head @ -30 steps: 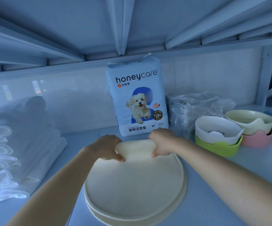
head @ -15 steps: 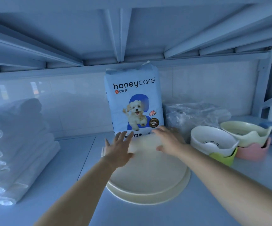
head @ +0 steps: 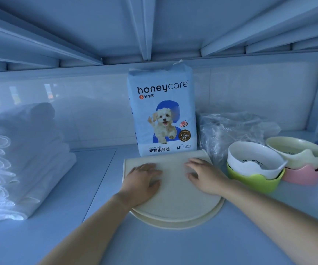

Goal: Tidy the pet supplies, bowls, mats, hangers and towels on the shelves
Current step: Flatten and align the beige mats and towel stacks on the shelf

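Now your left hand (head: pixel 143 180) and right hand (head: pixel 204 176) lie flat, fingers straight, pressing the stacked cream mats (head: pixel 173 205) just in front of the honeycare pack (head: pixel 162 111) on the shelf (head: pixel 154 247): mat-squaring step, seemingly near done; next, lift off without dragging the top mat.

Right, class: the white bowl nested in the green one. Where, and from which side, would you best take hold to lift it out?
Pinch the white bowl by its left rim, thumb inside, coming from above and the front. Its wall is sunk in the green bowl, so only the rim stands free; the cream bowl crowds its right side, and the bag lies behind.
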